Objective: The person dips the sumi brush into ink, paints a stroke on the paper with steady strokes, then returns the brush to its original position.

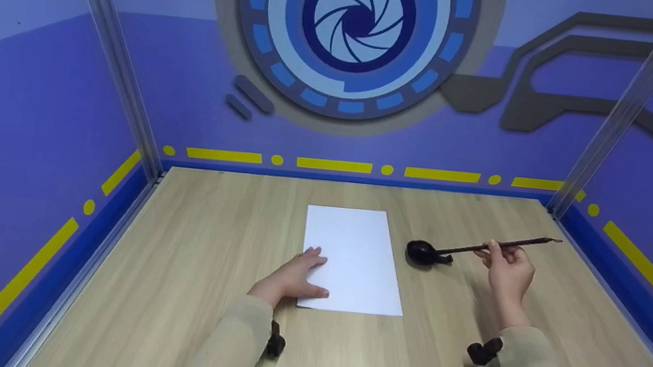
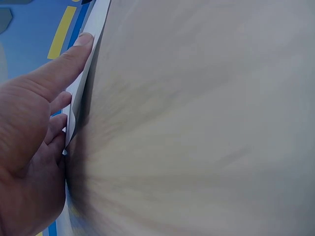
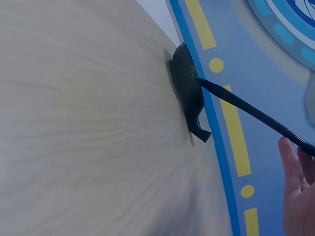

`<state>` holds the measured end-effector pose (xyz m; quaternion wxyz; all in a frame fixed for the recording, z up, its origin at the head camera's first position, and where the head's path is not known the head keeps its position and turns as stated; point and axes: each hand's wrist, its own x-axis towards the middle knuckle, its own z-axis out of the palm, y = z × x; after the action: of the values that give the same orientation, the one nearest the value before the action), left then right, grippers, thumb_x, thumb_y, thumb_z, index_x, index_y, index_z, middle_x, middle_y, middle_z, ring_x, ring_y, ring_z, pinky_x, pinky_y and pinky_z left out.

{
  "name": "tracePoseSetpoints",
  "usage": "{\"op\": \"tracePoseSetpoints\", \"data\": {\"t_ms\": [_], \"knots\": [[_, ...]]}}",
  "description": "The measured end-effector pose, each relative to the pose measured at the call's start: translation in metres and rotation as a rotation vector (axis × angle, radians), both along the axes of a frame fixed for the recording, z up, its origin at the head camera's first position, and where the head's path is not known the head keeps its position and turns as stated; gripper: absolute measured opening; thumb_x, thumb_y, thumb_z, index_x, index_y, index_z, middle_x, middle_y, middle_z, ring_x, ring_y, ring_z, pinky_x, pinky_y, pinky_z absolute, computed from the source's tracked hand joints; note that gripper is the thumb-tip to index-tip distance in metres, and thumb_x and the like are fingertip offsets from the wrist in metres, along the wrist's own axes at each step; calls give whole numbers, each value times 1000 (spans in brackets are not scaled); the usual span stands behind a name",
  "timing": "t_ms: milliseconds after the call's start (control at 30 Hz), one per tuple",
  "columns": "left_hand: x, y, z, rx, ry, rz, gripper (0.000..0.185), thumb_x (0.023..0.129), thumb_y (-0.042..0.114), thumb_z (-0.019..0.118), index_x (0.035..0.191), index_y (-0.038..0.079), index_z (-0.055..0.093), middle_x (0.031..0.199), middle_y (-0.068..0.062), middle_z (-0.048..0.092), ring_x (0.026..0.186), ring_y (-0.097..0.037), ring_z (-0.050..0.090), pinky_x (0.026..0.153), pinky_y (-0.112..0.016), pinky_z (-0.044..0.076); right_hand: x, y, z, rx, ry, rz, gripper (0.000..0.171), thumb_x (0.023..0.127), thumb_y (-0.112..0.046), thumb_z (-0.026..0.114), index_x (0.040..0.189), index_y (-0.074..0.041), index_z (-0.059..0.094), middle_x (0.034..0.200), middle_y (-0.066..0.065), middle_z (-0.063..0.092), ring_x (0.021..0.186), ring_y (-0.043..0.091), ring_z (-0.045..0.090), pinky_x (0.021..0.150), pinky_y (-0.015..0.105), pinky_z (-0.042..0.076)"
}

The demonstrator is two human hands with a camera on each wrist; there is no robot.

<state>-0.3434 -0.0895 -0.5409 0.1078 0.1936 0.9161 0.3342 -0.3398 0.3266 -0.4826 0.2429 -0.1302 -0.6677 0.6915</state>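
Note:
A white sheet of paper (image 1: 352,258) lies lengthwise in the middle of the wooden table (image 1: 188,254). My left hand (image 1: 300,274) rests flat on the sheet's near left corner, fingers straight; the left wrist view shows those fingers (image 2: 69,61) along the paper edge (image 2: 81,88). My right hand (image 1: 507,267) pinches a long dark brush (image 1: 500,246) by its shaft. The brush tip sits in a small black dish (image 1: 424,253) just right of the paper. The right wrist view shows the dish (image 3: 187,96), the brush (image 3: 246,110) reaching into it, and my fingers (image 3: 295,162) at the right edge.
Blue walls with yellow stripes close the table in on the left, back and right. Metal posts (image 1: 116,61) stand at the back corners. Bare wood lies left of the paper and in front of both hands.

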Motion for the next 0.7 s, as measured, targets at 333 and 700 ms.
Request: {"op": "tracePoseSetpoints", "data": {"t_ms": [333,700], "knots": [[0,0,-1,3,-10,15,82,86,38,84,153,7,47,172,-11,25,161,-32,17,132,-51,19,-5,-1,-9,33,-45,16,23,102,-14,63,119,3,61,87,-14,75,79,2,76,73,14,61],[1,0,0,-5,-19,16,82,87,38,83,154,9,46,172,-10,23,162,-33,16,132,-52,18,-6,10,-14,35,-29,13,20,103,-16,62,116,-1,62,89,-12,75,80,2,76,75,13,61]]}}
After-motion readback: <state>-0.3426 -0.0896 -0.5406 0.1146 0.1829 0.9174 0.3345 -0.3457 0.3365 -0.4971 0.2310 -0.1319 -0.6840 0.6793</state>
